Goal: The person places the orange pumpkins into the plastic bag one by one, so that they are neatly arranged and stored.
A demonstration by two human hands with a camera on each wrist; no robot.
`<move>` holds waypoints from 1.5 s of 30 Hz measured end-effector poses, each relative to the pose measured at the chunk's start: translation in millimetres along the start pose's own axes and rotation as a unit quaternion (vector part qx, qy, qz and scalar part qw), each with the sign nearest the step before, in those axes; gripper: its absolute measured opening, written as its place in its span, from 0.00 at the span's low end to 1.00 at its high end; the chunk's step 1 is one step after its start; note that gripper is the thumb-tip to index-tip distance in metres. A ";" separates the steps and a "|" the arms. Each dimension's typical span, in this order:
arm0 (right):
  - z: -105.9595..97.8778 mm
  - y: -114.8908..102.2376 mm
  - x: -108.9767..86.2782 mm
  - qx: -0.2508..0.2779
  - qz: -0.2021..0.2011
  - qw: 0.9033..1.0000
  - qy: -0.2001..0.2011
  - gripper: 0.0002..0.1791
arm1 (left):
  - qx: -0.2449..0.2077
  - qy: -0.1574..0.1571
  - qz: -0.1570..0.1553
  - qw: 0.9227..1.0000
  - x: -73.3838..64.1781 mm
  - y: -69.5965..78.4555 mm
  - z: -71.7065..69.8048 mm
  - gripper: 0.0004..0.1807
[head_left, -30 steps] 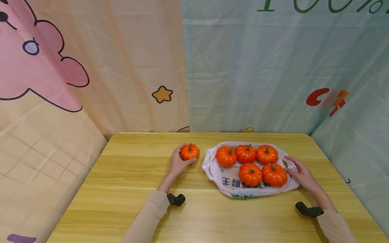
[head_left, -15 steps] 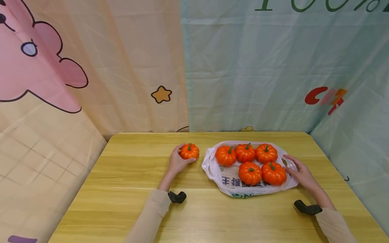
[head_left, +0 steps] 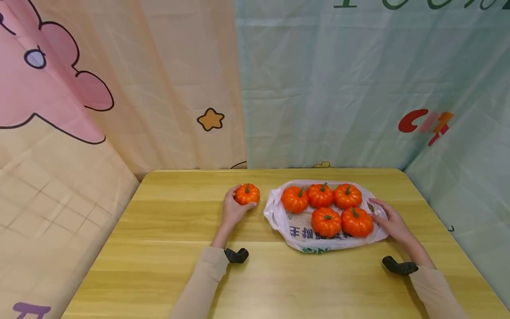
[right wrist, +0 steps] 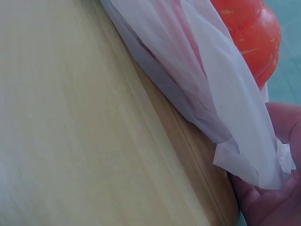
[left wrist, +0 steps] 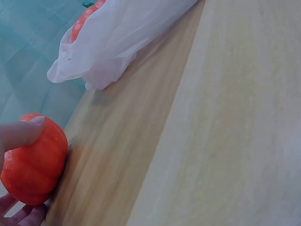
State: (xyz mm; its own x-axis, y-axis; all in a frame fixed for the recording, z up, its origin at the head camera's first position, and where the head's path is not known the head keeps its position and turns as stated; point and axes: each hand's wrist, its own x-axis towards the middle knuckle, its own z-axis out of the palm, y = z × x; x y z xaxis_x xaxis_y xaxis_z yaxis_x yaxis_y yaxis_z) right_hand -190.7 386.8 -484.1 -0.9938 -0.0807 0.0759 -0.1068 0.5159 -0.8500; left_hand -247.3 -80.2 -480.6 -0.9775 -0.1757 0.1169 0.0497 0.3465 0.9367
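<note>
My left hand grips a small orange pumpkin with a green stem, left of the bag. In the left wrist view the thumb lies over that pumpkin's side, with the other fingers beneath it near the tabletop. A white plastic bag lies spread on the table, its rim pushed down around several similar pumpkins. At the bag's right end, my right hand holds the edge, thumb inside by the nearest pumpkin. The right wrist view shows the bag's crumpled edge between thumb and fingers.
The wood-grain table has a far edge close to a printed curtain. More curtain hangs along both sides. Each wrist wears a black device, one at the left cuff and one at the right cuff.
The head view has tilted slightly, so the whole scene sits a little higher. Both hands, the pumpkins and the bag keep their places relative to each other.
</note>
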 end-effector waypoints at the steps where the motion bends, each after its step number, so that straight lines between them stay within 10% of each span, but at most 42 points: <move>1: 0.3 -0.3 0.8 0.000 -0.002 1.000 0.000 0.30 | 0.000 0.009 0.000 1.000 -0.4 -0.4 0.9 0.43; 14: 3.8 4.4 6.4 0.012 -0.022 1.000 0.004 0.29 | -0.005 0.088 -0.012 0.996 -4.7 -1.5 8.1 0.42; 30: 0.3 6.3 3.9 0.010 -0.012 1.000 0.000 0.29 | -0.047 0.089 0.035 0.994 -23.9 40.4 11.5 0.41; 45: 0.7 4.2 0.9 0.011 -0.002 1.000 0.001 0.30 | -0.040 -0.038 0.078 0.995 -69.7 57.2 31.7 0.42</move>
State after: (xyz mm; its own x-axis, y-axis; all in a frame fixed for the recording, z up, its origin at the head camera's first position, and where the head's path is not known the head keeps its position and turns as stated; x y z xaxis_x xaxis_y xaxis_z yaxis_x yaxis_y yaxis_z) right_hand -192.0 388.3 -487.9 -0.9935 -0.0813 0.0792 -0.1093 0.4967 -0.8610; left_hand -182.8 -18.9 -445.6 -0.9692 -0.0547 0.2402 0.2149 0.2896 0.9327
